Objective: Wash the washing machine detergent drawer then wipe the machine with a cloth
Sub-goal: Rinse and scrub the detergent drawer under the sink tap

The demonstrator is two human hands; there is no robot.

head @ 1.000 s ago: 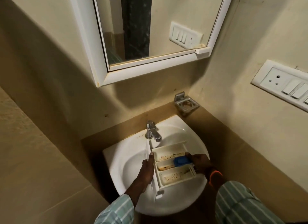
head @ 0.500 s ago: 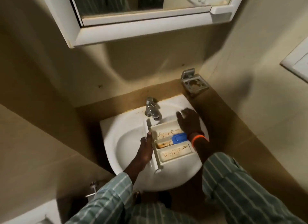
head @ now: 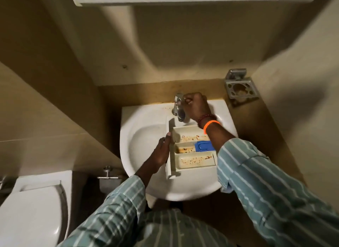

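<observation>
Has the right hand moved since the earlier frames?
Yes. The right hand left the detergent drawer and went up to the tap, which it now grips.

We see the detergent drawer (head: 190, 153) lying flat in the white sink (head: 146, 136), open side up. It is cream plastic with three long compartments, all speckled with rusty-brown grime; a blue insert (head: 203, 146) sits in the middle one. Its front panel faces left.

A home bathroom: white wall-hung basin (head: 145, 125) with chrome tap (head: 178, 109), toilet (head: 33, 210) beside it, beige tiled walls.
</observation>
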